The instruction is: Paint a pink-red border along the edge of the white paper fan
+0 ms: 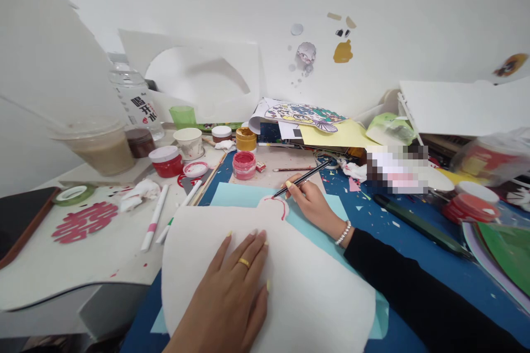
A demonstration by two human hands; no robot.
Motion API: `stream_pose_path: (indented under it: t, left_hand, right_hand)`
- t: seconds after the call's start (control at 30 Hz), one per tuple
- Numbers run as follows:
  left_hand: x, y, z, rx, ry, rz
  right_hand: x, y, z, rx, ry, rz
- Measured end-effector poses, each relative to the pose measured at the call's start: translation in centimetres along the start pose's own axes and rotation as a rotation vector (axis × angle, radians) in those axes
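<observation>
A large white paper cutout [314,292] lies over light blue paper [232,194] on a blue mat. My left hand [234,292] rests flat on the cutout, fingers stretched out. My right hand [312,204] grips a dark thin brush [308,175], its tip touching the small rounded top of the cutout beside a curved red line [284,210]. Behind the cutout stand an open jar of pink-red paint [244,165] and an open jar of yellow paint [245,139]. A second thin brush [292,169] lies right of the pink-red jar.
At the left are a drink cup [99,149], a water bottle [134,99], a lidded red jar [165,164], white markers [155,218], green tape [73,194] and a red paper cutout [85,223]. A dark green tool [420,226] and red containers [471,208] lie at the right.
</observation>
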State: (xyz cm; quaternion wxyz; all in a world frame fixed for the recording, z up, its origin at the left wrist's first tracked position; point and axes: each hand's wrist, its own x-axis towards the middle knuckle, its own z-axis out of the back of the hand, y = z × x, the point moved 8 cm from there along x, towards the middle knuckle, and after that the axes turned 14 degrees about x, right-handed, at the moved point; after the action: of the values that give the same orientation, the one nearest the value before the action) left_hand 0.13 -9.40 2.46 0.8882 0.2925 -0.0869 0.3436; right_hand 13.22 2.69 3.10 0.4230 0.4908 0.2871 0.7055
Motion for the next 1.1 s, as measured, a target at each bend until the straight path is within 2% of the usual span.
stream_pose_path:
  t: [1.1]
  left_hand:
    - [0.13,0.09,0.06,0.005,0.004,0.007]
  right_hand:
    - [-0.12,0.00,-1.00,0.085,0.118,-0.015]
